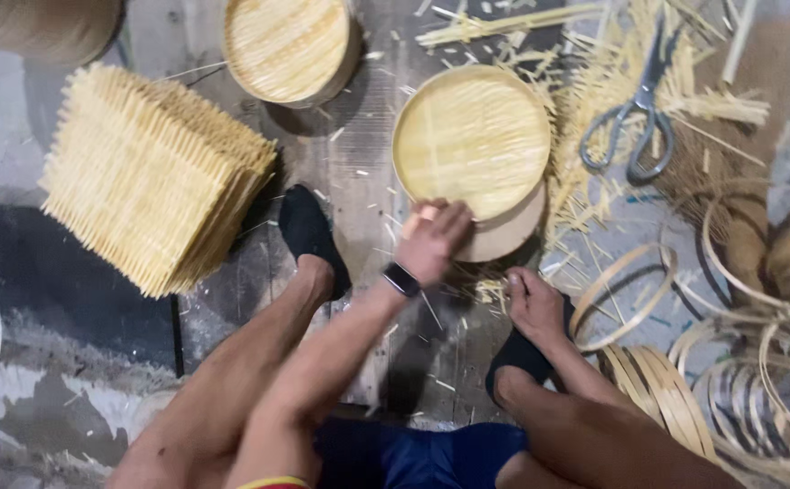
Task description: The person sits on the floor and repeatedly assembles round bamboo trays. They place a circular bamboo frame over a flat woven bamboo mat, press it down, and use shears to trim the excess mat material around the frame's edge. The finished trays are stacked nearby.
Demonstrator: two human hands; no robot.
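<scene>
A round woven bamboo tray lies on the floor on top of a second round piece. My left hand, with a dark watch on its wrist, is closed on the near rim of the tray. My right hand rests palm down just to the right, beside my right foot in a black sock, and holds nothing. My left foot, also in a black sock, lies to the left of the tray.
A stack of square woven bamboo mats sits at the left. Another round tray is at the top. Scissors lie on bamboo strips at the upper right. Thin bamboo hoops pile up on the right. Splinters litter the floor.
</scene>
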